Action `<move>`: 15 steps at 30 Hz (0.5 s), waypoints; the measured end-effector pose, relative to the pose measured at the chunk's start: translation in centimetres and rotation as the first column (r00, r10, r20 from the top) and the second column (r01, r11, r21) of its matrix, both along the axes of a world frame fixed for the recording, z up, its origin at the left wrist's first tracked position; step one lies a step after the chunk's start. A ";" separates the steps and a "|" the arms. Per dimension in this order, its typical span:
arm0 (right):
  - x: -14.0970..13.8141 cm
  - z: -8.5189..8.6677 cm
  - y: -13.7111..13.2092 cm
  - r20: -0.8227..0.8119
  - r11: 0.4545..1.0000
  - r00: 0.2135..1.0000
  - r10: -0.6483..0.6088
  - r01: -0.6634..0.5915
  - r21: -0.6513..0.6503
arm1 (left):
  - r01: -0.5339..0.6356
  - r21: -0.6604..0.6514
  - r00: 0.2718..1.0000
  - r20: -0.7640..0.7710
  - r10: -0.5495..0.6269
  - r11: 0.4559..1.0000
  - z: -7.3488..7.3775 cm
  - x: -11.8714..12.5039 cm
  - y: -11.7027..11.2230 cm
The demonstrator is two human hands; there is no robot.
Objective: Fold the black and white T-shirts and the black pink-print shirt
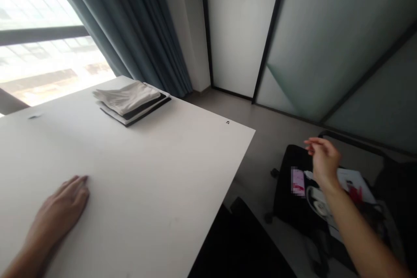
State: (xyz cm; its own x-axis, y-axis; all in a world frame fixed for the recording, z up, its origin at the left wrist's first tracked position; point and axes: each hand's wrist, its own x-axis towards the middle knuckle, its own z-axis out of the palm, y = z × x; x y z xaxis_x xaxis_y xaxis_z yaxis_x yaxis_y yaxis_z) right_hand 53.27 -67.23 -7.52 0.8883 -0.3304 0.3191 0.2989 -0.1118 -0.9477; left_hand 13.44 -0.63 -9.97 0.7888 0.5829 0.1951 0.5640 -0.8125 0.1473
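Fingers, left [70, 184]: nearly straight, held close together, lying low along the table [146, 173]; thumb tucked alongside. Left hand [61, 208]: palm down on the white top, well in from the right-hand edge, tips pointing toward the far side. Left forearm [31, 252]: comes in low from the near left corner, wrist almost straight.

Fingers, right [315, 141]: bent inward in a loose, narrow curl, tips aimed left; whether they meet the thumb I cannot tell from here. Right hand [326, 163]: raised in the air beyond the table's right edge, wrist cocked to the left. Right forearm [358, 230]: long diagonal, rising from the near right, over the chair.

Clothes [130, 100], one stack, folded: on the table near its far edge, beside the curtain [130, 17], well apart from both hands. Pale grey-white piece on top, slightly rumpled; black and white layers beneath.

Chair [285, 200], black, on castors: stands right of the table, below the right hand. Upon it: one pink item [298, 181], blurred; one white cable [321, 206], looped; one white box [348, 178]; one red item [355, 193], too small to name.

Mark [227, 122], black, small: on the table near its far right corner.

Window [42, 4], bright: left, beside the curtain. Partition [241, 26], frosted panels, dark frames: behind, floor to top of view.
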 end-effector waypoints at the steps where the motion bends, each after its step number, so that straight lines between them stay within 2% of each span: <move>1: -1.4 0.8 2.5 0.043 0.997 0.996 0.077 -0.076 -0.020 | -0.022 -0.007 1.000 -0.004 0.022 1.000 0.3 0.1 -0.4; 2: -3.0 1.7 5.5 0.078 0.981 0.978 0.191 -0.187 -0.059 | -0.047 -0.021 0.999 -0.006 0.047 0.999 0.7 0.3 -0.9; 3: -4.7 2.6 8.8 0.098 0.937 0.935 0.341 -0.331 -0.109 | -0.073 -0.033 0.997 0.001 0.073 0.997 0.9 0.5 -1.3; 4: -6.5 3.5 12.3 0.104 0.854 0.852 0.514 -0.496 -0.156 | -0.090 -0.041 0.996 0.013 0.091 0.995 1.1 0.6 -1.6; 5: -8.3 4.2 15.9 0.106 0.739 0.736 0.668 -0.639 -0.214 | -0.106 -0.046 0.994 0.028 0.108 0.993 1.3 0.7 -1.9; 7: -11.9 5.2 22.9 0.082 0.425 0.431 0.899 -0.811 -0.402 | -0.128 -0.047 0.990 0.060 0.131 0.991 1.3 0.8 -1.9; 8: -13.4 5.4 26.4 0.050 0.257 0.269 0.962 -0.826 -0.502 | -0.130 -0.044 0.989 0.066 0.133 0.991 1.1 0.8 -1.8; 9: -14.9 5.3 29.8 0.021 0.122 0.136 0.991 -0.805 -0.580 | -0.126 -0.036 0.989 0.068 0.128 0.991 1.0 0.7 -1.6; 10: -16.1 5.1 33.2 -0.031 0.025 0.056 0.998 -0.781 -0.624 | -0.112 -0.026 0.992 0.061 0.114 0.993 0.7 0.6 -1.4; 11: -17.1 4.6 36.6 -0.088 -0.045 0.016 0.996 -0.764 -0.644 | -0.098 -0.011 0.994 0.053 0.098 0.995 0.5 0.5 -1.2; 13: -18.7 3.4 43.3 -0.196 -0.151 -0.031 0.980 -0.757 -0.635 | -0.085 0.025 0.996 0.039 0.084 0.996 0.1 0.4 -0.9; 15: -20.2 2.1 49.3 -0.263 -0.197 -0.054 0.963 -0.808 -0.556 | -0.089 0.055 0.995 0.046 0.086 0.995 0.1 0.4 -1.2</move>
